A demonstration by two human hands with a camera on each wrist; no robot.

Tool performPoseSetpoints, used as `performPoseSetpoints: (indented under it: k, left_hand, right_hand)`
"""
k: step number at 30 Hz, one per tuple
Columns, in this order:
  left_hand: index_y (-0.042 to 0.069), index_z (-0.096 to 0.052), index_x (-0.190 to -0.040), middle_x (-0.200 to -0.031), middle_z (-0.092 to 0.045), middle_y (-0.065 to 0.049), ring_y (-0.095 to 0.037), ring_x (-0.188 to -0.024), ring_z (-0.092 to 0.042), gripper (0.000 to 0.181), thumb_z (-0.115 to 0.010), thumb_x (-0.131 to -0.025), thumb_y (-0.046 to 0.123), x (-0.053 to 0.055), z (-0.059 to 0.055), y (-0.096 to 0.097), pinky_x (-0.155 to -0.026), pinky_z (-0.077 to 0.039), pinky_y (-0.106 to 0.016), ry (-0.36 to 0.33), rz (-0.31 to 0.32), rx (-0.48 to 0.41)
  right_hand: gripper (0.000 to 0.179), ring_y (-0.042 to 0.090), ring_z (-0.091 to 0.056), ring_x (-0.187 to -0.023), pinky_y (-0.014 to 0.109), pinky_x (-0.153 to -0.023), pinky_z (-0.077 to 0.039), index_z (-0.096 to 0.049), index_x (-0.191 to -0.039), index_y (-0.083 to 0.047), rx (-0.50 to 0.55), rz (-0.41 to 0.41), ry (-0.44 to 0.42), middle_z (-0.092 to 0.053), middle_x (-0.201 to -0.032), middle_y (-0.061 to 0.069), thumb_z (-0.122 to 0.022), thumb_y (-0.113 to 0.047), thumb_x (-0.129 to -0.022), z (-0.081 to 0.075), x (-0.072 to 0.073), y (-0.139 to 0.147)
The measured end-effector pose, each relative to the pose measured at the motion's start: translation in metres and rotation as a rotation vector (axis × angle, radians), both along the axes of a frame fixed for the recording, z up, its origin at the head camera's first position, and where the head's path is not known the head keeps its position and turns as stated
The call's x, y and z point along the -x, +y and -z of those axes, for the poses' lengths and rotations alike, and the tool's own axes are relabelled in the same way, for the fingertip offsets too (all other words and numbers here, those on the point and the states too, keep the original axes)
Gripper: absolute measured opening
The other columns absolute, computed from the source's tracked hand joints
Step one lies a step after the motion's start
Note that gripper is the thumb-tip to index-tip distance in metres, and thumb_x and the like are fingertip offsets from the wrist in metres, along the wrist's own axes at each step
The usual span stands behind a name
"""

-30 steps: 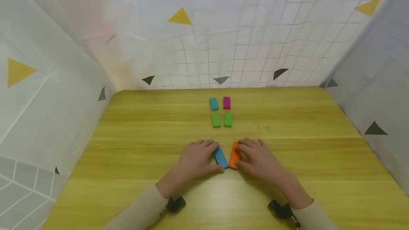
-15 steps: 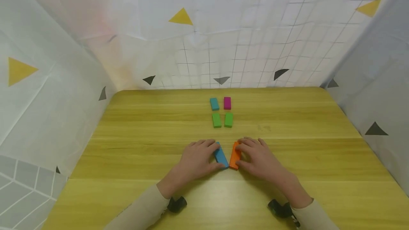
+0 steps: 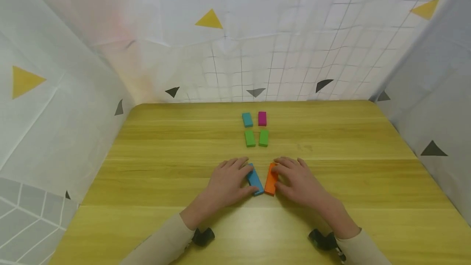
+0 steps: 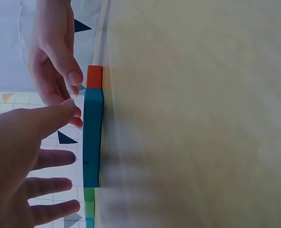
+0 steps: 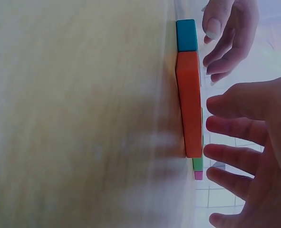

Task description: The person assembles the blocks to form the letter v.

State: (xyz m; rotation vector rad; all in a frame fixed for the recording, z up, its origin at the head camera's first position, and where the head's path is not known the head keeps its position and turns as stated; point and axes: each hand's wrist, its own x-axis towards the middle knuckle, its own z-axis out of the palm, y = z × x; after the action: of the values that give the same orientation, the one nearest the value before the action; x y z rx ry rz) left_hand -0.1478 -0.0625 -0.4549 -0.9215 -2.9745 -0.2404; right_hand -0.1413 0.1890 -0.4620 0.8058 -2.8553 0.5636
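Two flat oblong blocks, one blue (image 3: pixel 255 181) and one orange (image 3: pixel 270 181), lie on the table in a V, their near ends close together. My left hand (image 3: pixel 228 183) is over the left side of the blue block, fingers loosely spread. In the left wrist view a small gap shows between its fingers and the block's top. Over the orange block's right side is my right hand (image 3: pixel 299 181), fingers relaxed. The right wrist view shows its fingertips (image 5: pixel 216 103) just off the orange face. Neither hand grips a block.
Farther back on the wooden table (image 3: pixel 165 146) lie two green blocks (image 3: pixel 250 138), a teal block (image 3: pixel 247 120) and a magenta block (image 3: pixel 262 118). White sheeting (image 3: pixel 176 60) with triangles and grid lines stands behind and along both sides.
Both thumbs have shifted slightly: the left one now overlaps the blue block's near end, and the right one has drawn back from the orange block. The blocks stay in place.
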Motion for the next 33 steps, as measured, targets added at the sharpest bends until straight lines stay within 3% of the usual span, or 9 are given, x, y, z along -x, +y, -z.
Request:
performPoseSetpoints:
  k: [12, 25, 33]
  left_hand:
    - [0.029, -0.056, -0.139, -0.148, -0.051, 0.0, -0.023, -0.135, -0.05, 0.065, -0.053, -0.089, 0.07, -0.014, -0.003, 0.002, -0.11, -0.044, -0.046, 0.063, 0.065, 0.014]
    - [0.038, -0.045, -0.147, -0.15, -0.046, -0.002, -0.025, -0.14, -0.043, 0.08, -0.052, -0.08, 0.082, -0.028, -0.004, 0.01, -0.112, -0.039, -0.053, 0.0, 0.111, 0.042]
    - [0.041, -0.044, -0.147, -0.148, -0.046, -0.001, -0.026, -0.139, -0.044, 0.082, -0.047, -0.079, 0.086, -0.034, 0.0, 0.013, -0.11, -0.039, -0.057, 0.043, 0.113, 0.043]
  right_hand:
    - [0.032, 0.035, -0.054, -0.129, 0.072, -0.106, -0.032, -0.068, -0.121, -0.014, 0.005, 0.014, 0.032, -0.063, -0.134, 0.012, -0.07, -0.015, -0.089, -0.003, 0.008, 0.004]
    - [0.044, 0.034, -0.052, -0.132, 0.071, -0.11, -0.027, -0.06, -0.135, -0.011, 0.007, 0.053, -0.021, -0.059, -0.138, 0.011, -0.066, -0.015, -0.091, -0.003, 0.018, 0.008]
    - [0.042, 0.034, -0.052, -0.131, 0.072, -0.11, -0.026, -0.061, -0.133, -0.013, 0.016, 0.06, -0.021, -0.061, -0.135, 0.009, -0.066, -0.019, -0.092, 0.004, 0.026, 0.012]
